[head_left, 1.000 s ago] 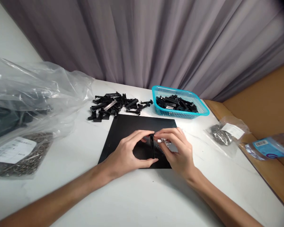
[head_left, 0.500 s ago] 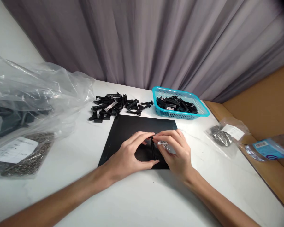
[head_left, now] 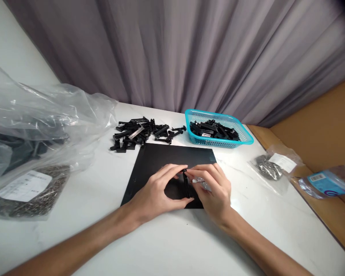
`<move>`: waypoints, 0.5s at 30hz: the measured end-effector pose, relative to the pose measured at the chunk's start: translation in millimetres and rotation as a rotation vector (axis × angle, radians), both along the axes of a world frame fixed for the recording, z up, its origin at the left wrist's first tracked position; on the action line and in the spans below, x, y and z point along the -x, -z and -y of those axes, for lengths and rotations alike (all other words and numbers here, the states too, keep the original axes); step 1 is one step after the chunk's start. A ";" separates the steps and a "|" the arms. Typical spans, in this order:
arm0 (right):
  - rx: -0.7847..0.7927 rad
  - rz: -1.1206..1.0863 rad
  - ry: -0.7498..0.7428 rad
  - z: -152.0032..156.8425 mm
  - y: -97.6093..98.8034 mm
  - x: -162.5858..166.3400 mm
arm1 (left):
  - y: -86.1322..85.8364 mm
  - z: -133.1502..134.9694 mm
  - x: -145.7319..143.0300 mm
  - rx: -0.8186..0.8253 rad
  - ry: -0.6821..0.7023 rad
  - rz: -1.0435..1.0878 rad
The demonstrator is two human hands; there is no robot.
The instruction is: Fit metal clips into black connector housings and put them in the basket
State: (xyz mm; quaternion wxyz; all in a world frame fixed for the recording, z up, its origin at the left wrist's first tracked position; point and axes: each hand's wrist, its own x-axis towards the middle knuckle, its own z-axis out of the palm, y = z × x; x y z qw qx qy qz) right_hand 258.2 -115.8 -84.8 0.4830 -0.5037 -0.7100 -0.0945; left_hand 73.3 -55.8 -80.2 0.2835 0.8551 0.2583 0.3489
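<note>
Between thumb and fingers, my left hand (head_left: 161, 188) grips a slim black plastic part (head_left: 186, 184) by its two ends, held above the black mat (head_left: 172, 153). My right hand (head_left: 215, 188) is closed at the part's far end, its fingertips pinched against it. A small white-tipped piece (head_left: 194, 181) shows at those fingertips; its kind is too small to make out. Beyond it, partly covered by my right hand, lies a heap of small shiny metal pieces (head_left: 201, 180) on the mat.
Similar black parts lie in a loose pile (head_left: 135, 132) behind the mat. More fill a blue plastic basket (head_left: 218, 143). A labelled bag of metal pieces (head_left: 50, 191) and large clear plastic bags (head_left: 60, 111) stand left. On the right are a smaller bag (head_left: 268, 168) and a plastic bottle (head_left: 330, 180).
The whole scene sits slightly lower in view as the head shifts. Both hands keep nearly the same hold on the black part, with only small finger movement in the right.
</note>
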 end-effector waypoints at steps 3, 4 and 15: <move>0.005 -0.022 -0.044 -1.1 5.5 -1.0 | 0.9 -0.3 -0.2 -0.022 -0.011 0.017; 0.015 -0.030 -0.069 -1.9 6.5 -1.6 | 1.1 -0.6 -0.1 -0.025 -0.014 0.021; 0.205 0.030 -0.264 -10.8 -2.4 -18.5 | -0.5 -4.3 1.3 -0.012 -0.013 -0.036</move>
